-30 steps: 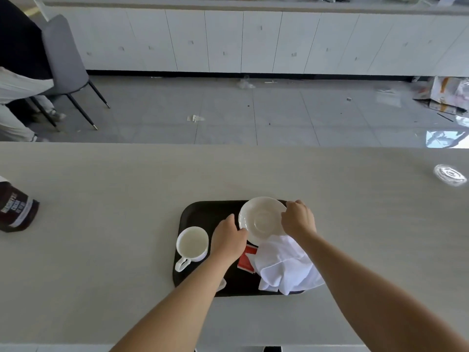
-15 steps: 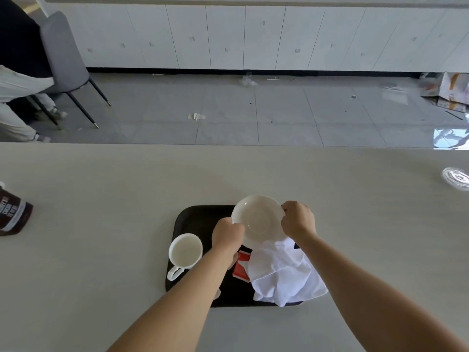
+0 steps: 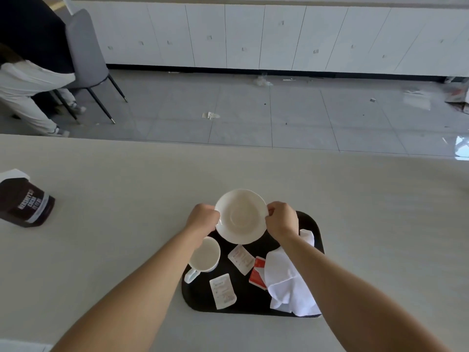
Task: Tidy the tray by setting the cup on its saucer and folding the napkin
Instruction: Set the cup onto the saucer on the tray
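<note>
A white saucer (image 3: 241, 216) is held up over the far end of the black tray (image 3: 256, 299), tilted toward me. My left hand (image 3: 203, 219) grips its left rim and my right hand (image 3: 281, 219) grips its right rim. The white cup (image 3: 204, 256) stands upright on the tray's left side, handle toward me, partly hidden by my left forearm. A crumpled white napkin (image 3: 289, 283) lies on the tray's right side under my right forearm.
Two white sachets (image 3: 223, 290) (image 3: 241, 259) and a red packet (image 3: 257, 273) lie on the tray. A brown cocoa container (image 3: 24, 201) lies on the table at far left. Beyond the table edge, a grey chair (image 3: 86, 52) with a person seated.
Both hands have lifted the saucer off the tray and carried it a little farther away. The sachets that were under my left hand and arm now show.
</note>
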Action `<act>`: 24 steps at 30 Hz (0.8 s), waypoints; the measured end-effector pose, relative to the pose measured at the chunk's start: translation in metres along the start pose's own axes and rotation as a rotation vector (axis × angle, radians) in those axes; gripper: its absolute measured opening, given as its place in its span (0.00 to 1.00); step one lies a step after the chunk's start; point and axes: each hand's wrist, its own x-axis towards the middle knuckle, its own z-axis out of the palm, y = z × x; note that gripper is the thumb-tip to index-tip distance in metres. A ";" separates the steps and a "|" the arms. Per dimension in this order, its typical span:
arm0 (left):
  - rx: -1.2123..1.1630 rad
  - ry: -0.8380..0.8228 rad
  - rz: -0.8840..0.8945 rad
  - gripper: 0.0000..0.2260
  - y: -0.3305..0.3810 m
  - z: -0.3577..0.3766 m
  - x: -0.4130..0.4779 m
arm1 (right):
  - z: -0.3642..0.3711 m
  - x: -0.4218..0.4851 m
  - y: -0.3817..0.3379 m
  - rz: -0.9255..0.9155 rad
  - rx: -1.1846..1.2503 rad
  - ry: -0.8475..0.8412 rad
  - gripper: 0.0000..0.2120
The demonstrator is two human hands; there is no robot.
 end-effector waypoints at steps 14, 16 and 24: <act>-0.105 -0.065 -0.054 0.07 -0.029 -0.034 -0.009 | 0.015 -0.019 -0.007 -0.015 0.051 -0.066 0.17; -0.114 -0.077 -0.060 0.14 -0.034 -0.036 -0.009 | 0.016 -0.020 -0.008 -0.029 0.042 -0.076 0.16; -0.175 -0.057 -0.057 0.19 -0.046 -0.043 -0.017 | 0.021 -0.021 -0.007 -0.053 0.001 -0.133 0.13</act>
